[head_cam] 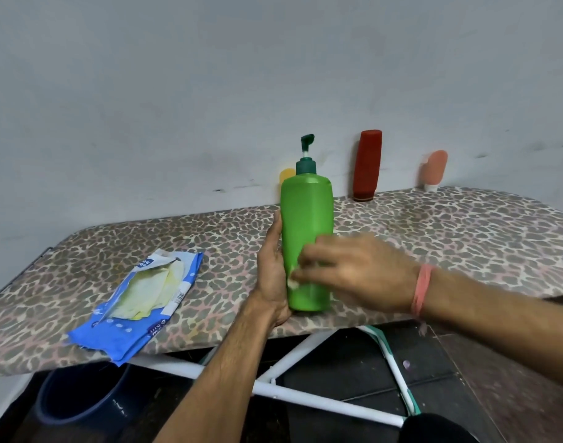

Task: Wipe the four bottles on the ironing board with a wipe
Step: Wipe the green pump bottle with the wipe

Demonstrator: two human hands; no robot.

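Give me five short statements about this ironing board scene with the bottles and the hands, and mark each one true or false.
1. The tall green plastic pump bottle stands upright on the leopard-print ironing board. True.
2. The right hand rubs a small white wipe on the pump bottle. True.
3. The left hand lies flat on the board, away from the pump bottle. False: it holds the bottle's side.
4. The dark red plastic bottle lies on its side near the board's front edge. False: it stands at the back by the wall.
5. The blue wipes packet lies open on the board, to the left of the pump bottle. True.
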